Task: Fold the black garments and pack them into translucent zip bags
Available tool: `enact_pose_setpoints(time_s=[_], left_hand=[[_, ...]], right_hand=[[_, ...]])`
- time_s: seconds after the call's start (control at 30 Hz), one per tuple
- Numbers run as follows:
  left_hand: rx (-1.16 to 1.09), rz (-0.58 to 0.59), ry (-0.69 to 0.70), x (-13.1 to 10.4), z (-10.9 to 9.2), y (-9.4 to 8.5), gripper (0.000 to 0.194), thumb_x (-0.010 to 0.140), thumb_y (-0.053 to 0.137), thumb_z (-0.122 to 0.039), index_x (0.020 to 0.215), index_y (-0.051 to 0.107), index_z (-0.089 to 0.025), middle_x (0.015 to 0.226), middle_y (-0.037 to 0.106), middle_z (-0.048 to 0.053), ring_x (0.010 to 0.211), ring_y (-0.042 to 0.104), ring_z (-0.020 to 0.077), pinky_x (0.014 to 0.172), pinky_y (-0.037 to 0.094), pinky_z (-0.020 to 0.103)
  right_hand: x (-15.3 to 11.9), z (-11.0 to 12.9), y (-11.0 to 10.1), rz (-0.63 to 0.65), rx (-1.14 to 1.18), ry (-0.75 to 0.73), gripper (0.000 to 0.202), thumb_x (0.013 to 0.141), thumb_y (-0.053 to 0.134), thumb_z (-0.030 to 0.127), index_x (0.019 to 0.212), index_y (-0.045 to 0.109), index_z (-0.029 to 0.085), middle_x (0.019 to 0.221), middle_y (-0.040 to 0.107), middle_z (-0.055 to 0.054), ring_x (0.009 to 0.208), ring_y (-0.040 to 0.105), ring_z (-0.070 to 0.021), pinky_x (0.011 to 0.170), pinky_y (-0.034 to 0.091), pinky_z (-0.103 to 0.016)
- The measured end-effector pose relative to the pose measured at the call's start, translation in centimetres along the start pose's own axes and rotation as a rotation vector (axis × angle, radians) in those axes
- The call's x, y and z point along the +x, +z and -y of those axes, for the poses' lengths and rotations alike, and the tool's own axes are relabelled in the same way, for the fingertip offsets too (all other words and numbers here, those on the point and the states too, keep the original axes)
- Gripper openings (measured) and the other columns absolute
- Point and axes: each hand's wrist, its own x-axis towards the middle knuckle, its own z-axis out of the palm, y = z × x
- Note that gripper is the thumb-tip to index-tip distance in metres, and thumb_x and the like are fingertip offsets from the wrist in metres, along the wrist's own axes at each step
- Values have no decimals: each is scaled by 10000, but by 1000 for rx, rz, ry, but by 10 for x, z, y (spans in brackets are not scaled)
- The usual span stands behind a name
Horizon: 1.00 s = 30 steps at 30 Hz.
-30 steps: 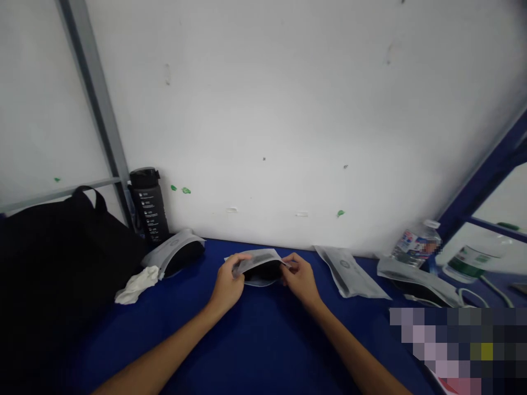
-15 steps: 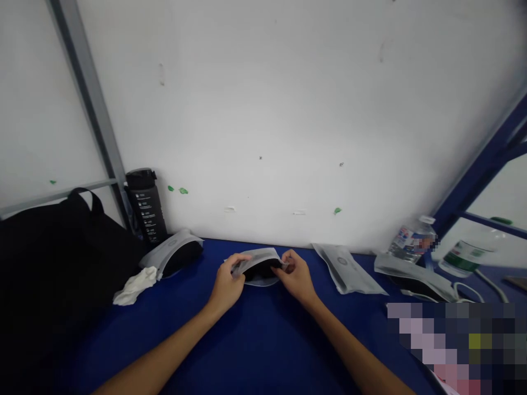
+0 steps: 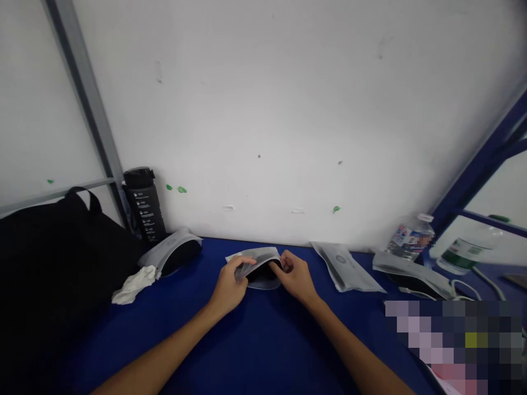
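Note:
In the middle of the blue table [image 3: 263, 351] is a frosted plastic zip pouch [image 3: 260, 254], its mouth facing me and bowed apart. Something black [image 3: 263, 272] shows inside it; its kind is hard to make out. My left hand [image 3: 228, 284] pinches the pouch's left edge, fingers on top and thumb low at the opening. At the right end of the mouth, my right hand [image 3: 297, 278] grips the rim with curled fingers, its thumb reaching to the black content. Farther right lies a flat frosted pouch [image 3: 345, 269].
On the left are a black bag [image 3: 53, 263], a crumpled white tissue [image 3: 135, 285], another frosted pouch with black content [image 3: 167, 249] and a dark bottle [image 3: 144, 206]. To the right, another pouch [image 3: 411, 271], a clear water bottle [image 3: 411, 238] and a white cable [image 3: 465, 285]. A white wall [image 3: 263, 109] rises behind.
The pouch's mouth gapes a little wider, and my left fingers reach slightly farther over its top. Both hands stay on the pouch. The whole view has shifted slightly.

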Motion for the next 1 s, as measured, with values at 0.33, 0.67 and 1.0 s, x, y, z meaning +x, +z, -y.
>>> enact_pose_setpoints(time_s=[0.33, 0.67, 1.0], left_hand=[[15, 34, 10, -3, -3, 5, 618, 653, 451, 68, 1099, 739, -247, 1268, 717, 31, 1268, 631, 231, 1157, 447, 434], [312, -183, -113, -1, 2, -1, 260, 800, 666, -147, 1041, 705, -238, 1114, 626, 64, 1030, 631, 248, 897, 523, 368], [585, -14, -274, -4, -24, -9, 264, 911, 679, -460, 1077, 586, -277, 793, 649, -17, 822, 660, 226, 634, 323, 266]], right_hand=[[-3, 3, 2, -54, -231, 23, 297, 870, 572, 359, 665, 395, 237, 522, 481, 57, 509, 433, -136, 528, 257, -262], [0, 7, -7, -27, -400, 42, 77, 878, 569, 219, 837, 511, 248, 626, 615, 44, 578, 545, -164, 572, 241, -263], [-1, 19, -14, -60, -591, -68, 185, 893, 677, 368, 988, 583, 241, 823, 646, -12, 754, 600, -205, 610, 272, -275]])
